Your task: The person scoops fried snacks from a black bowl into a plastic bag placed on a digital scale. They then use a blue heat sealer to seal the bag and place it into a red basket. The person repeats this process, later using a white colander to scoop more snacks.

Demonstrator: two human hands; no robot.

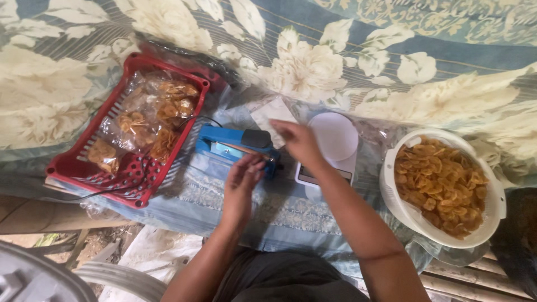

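Observation:
My left hand (pixel 241 182) rests on the near end of a blue bag sealer (pixel 226 146), fingers curled against its bar. My right hand (pixel 297 142) hovers just right of the sealer, fingers bent over a clear plastic bag (pixel 271 114) lying there; whether it grips the bag is unclear. A white kitchen scale (pixel 334 144) with a round plate sits directly behind my right hand. A white colander (pixel 497 201) full of yellow fried chips (pixel 439 187) stands at the right.
A red plastic basket (pixel 131 182) at the left holds several sealed bags of chips (pixel 151 117). A black cord (pixel 84 194) runs under it. Everything lies on a blue floral cloth (pixel 347 50). A grey plastic chair (pixel 33 279) shows at bottom left.

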